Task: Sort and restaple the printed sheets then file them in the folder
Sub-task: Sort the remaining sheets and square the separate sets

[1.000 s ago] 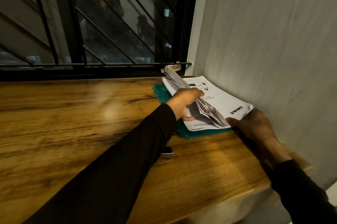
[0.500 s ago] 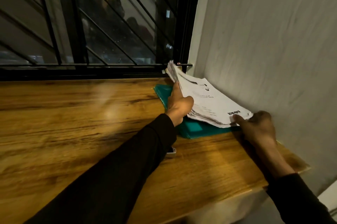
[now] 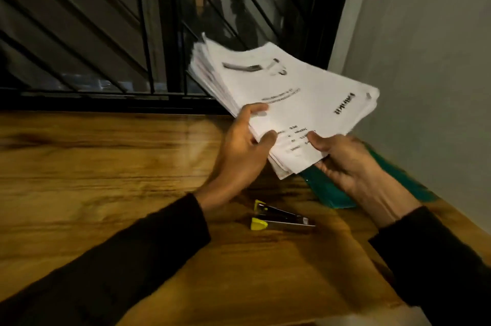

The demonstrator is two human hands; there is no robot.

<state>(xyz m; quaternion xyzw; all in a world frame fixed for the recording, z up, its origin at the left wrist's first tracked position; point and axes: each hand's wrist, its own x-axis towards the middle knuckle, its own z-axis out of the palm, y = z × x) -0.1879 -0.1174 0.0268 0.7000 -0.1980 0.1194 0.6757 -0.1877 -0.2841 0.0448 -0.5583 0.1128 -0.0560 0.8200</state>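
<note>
We judge the thick stack of printed sheets (image 3: 289,102), lifted above the desk (image 3: 106,179), floppy and apt to fan, so our left hand (image 3: 239,155) and right hand (image 3: 342,163) pinch its near edge, fingers curled.

Dim warm indoor light, dark window, motion blur, wide-angle edge distortion

Both hands grip the stack of printed sheets (image 3: 287,102) above the table (image 3: 106,166). The left hand (image 3: 239,155) and right hand (image 3: 342,161) pinch its near edge. A stapler (image 3: 281,217) lies below, beside a green folder (image 3: 329,190).
</note>
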